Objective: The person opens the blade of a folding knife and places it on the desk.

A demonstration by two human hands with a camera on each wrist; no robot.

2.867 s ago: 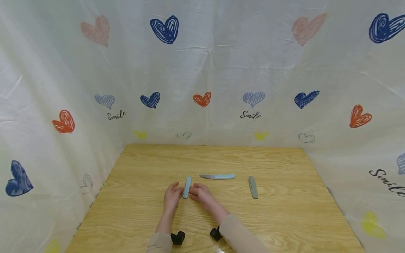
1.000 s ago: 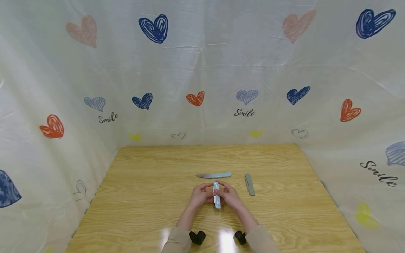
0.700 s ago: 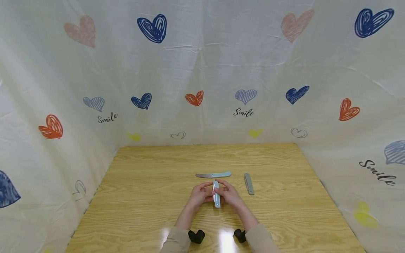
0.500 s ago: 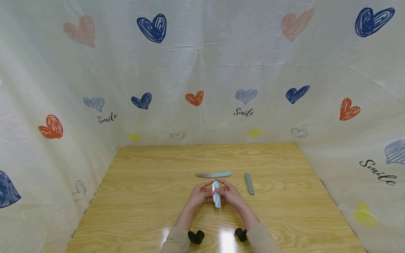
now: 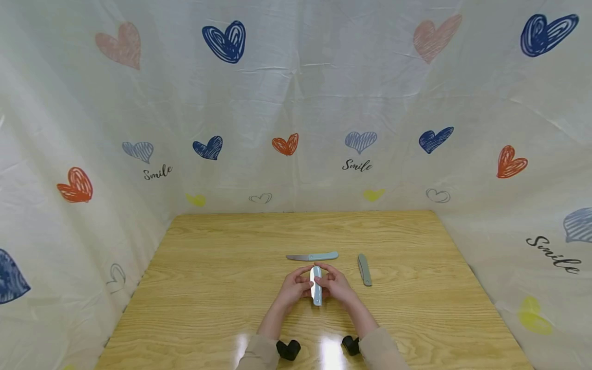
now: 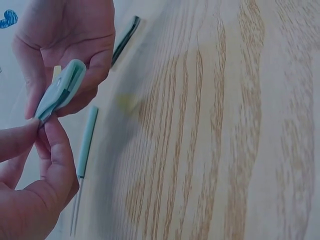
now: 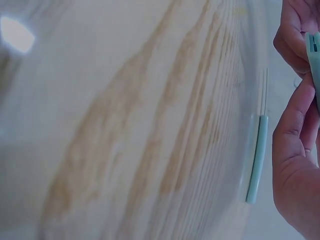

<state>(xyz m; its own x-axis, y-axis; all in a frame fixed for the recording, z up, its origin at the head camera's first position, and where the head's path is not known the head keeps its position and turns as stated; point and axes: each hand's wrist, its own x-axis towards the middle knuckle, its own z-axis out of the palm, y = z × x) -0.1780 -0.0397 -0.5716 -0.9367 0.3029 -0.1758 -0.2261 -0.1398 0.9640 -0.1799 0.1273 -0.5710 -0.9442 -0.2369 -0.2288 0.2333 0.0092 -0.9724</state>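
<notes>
Both hands hold a light blue folding knife (image 5: 317, 294) between them, in the middle of the head view. The right hand (image 5: 339, 288) grips its handle from the right, thumb lying across it. From the other side the left hand (image 5: 290, 290) pinches the knife's edge between thumb and fingers. A bright strip runs along the knife's left side. In the left wrist view, the handle's slotted end (image 6: 75, 75) faces the camera, and the left fingertips (image 6: 47, 130) meet at its lower end. Only part of the held knife shows at the right wrist view's edge.
Beyond the hands, a second light blue folding knife (image 5: 324, 256) lies unfolded, blade pointing left. A folded grey-green knife (image 5: 365, 270) lies right of the hands. The wooden table (image 5: 208, 288) ends at a white curtain (image 5: 324, 103) printed with hearts.
The knife was picked up from the table left of centre and brought rightward in both hands. Over the last second, the bright strip on its left side has become wider. The other knives stayed put.
</notes>
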